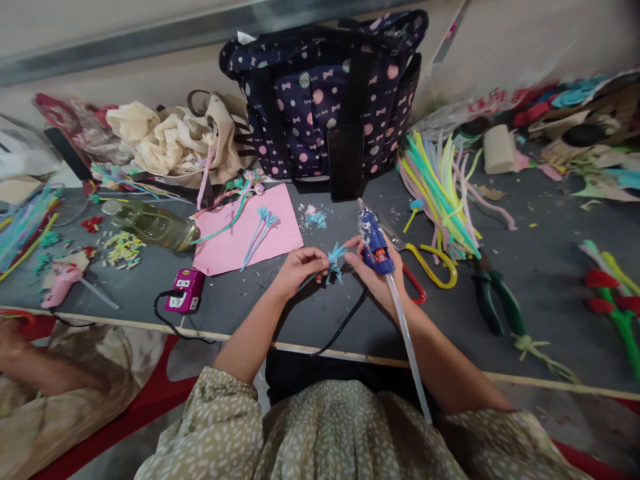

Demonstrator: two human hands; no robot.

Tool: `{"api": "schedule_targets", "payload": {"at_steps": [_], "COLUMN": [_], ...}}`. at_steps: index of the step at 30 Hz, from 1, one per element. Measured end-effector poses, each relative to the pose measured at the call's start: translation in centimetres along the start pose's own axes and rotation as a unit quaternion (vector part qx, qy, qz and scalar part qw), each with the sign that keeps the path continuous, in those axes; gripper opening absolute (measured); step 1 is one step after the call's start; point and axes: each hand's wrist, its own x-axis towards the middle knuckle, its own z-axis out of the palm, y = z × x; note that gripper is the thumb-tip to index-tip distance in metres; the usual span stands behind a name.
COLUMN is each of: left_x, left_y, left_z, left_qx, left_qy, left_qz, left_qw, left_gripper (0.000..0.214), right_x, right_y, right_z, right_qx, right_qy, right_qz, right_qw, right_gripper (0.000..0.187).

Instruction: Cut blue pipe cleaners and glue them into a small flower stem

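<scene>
My left hand [306, 268] pinches a small light-blue pipe-cleaner flower [336, 257] near the middle of the table edge. In my right hand [383, 280] sits a blue hot glue gun [376, 243], nozzle pointing away from me, with a long clear glue stick [411, 357] trailing from its back. The right fingertips also touch the blue flower's right side. Beyond my hands, finished-looking blue flowers on stems [263, 227] lie on a pink sheet [225, 250]. Small blue scraps [319, 219] are scattered nearby.
Right of my hands lie scissors [435, 267], pliers [495, 293] and a bundle of pipe cleaners [443, 193]. A phone [346, 162] leans on a dark bag [310, 100]. Leftward are a bottle [153, 225], a magenta power adapter [183, 291], a pink glue gun [64, 280] and another person's arm [45, 360].
</scene>
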Motion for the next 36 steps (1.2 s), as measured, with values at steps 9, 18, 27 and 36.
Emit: {"api": "schedule_targets", "payload": {"at_steps": [9,18,27,36], "left_x": [-0.30,-0.21,-0.27,-0.31], "left_y": [0.49,0.23,0.37,0.58], "left_z": [0.29,0.05,0.10,0.23], "left_qx": [-0.010,-0.005,0.009,0.022], "left_qy": [-0.015,-0.022,-0.021,-0.031], "left_qz": [-0.035,-0.036,-0.032,-0.030], "left_qw": [0.999,0.999,0.999,0.999], "left_gripper": [0.025,0.023,0.022,0.023], "right_x": [0.03,0.00,0.10,0.12], "right_y": [0.12,0.56,0.24,0.30], "right_z": [0.06,-0.17,-0.23,-0.36], "right_qx": [0.000,0.004,0.007,-0.004], "right_qy": [-0.017,-0.027,-0.029,-0.039], "right_qz": [-0.001,0.001,0.013,0.021], "right_qw": [1.000,1.000,0.999,0.999], "right_gripper": [0.016,0.020,0.019,0.020]}}
